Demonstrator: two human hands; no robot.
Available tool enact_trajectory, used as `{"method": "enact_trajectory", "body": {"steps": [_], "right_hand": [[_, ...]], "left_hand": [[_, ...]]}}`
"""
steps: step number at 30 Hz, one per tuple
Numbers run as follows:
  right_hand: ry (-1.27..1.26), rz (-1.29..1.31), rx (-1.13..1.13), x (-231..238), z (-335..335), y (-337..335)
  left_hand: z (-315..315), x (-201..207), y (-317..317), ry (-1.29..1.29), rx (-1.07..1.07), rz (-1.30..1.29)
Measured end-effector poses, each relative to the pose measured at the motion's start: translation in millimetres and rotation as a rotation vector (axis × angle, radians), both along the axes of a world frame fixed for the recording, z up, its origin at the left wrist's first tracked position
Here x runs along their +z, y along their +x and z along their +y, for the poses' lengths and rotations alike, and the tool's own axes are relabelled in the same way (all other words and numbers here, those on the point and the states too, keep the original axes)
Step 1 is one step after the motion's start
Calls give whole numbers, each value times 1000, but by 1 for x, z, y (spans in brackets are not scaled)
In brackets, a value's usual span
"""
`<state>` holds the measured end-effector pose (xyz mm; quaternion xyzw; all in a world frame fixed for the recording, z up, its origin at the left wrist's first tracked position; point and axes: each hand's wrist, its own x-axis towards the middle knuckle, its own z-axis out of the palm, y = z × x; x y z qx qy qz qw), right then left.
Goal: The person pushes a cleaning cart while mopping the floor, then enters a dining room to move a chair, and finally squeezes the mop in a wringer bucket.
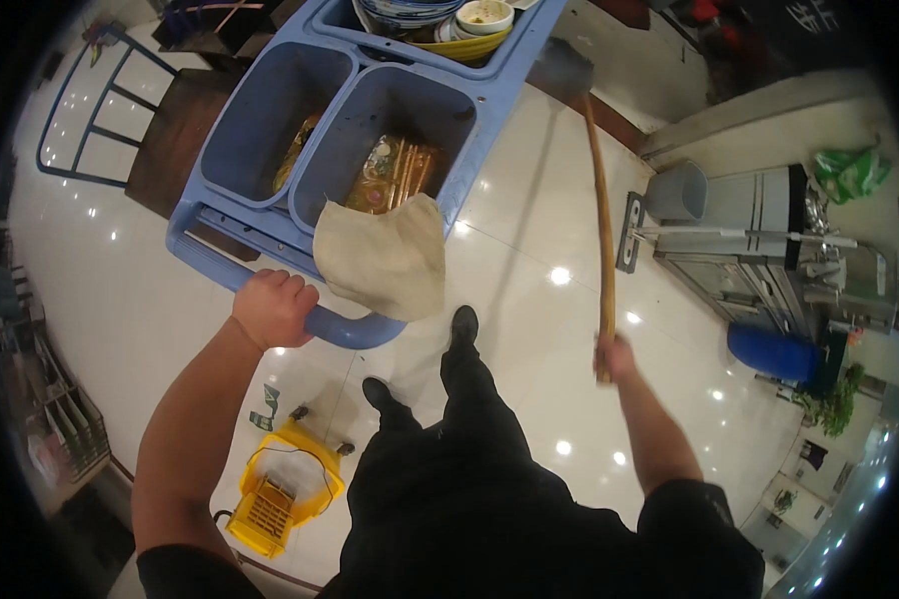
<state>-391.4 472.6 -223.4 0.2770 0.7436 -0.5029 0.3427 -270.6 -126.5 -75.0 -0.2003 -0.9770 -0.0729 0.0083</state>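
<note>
The blue cart (499, 95) stands ahead of the person on the pale tiled floor (509, 359), turned at a slant so that its push bar (355, 327) comes nearest to the body, which seems to let one hand manage it. To its left is a chair (160, 145) with a dark seat. The yellow bucket (290, 489) rests on the floor at the person's left, low in the view, its casters probably there so that it can roll. Two deep bins, a left bin (270, 100) and a right bin (400, 100), sit side by side in the cart frame; both have wet-looking contents, and the tall walls likely guard against spills. The long wooden pole (603, 230) slants up to a dark, blurred head near the cart's far right side, held out to the right, perhaps to clear the cart. A beige cloth (385, 255) drapes over the right bin's near rim and part of the bar, likely to be within easy reach. Stacked dishes (410, 15) and a small white cup (484, 15) lie in the far tray, apart from the bins.

The left hand (275, 307) has its grip closed over the left part of the bar, knuckles up. The right hand (612, 359), slightly blurred, has its grip wrapped around the pole near its lower end, with no visible gap
</note>
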Motion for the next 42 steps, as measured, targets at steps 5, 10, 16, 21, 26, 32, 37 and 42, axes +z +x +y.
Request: {"method": "enact_trajectory", "body": {"steps": [5,10,16,21,26,32,37,42], "right_hand": [[-254,-416,-237,41,115,308],[193,-497,-80,90,108,502],[99,-669,-145,98,113,465],[-305,-719,-235,29,130,296],[-240,-423,-27,-42,35,-68],[-310,-238,31,-4,-141,-244],[-5,6,103,-36,-95,-114],[476,-104,517,13,9,149]], "left_hand": [[2,-9,-7,-23,-19,33],[-2,-9,-5,-10,-21,34],[-1,-10,-7,-14,0,30],[1,-5,-3,-43,-13,18],[6,3,-6,-49,6,-9],[4,7,-7,-50,-24,-29],[3,3,-9,-47,-48,23],[-5,-11,-2,-64,-65,30]]}}
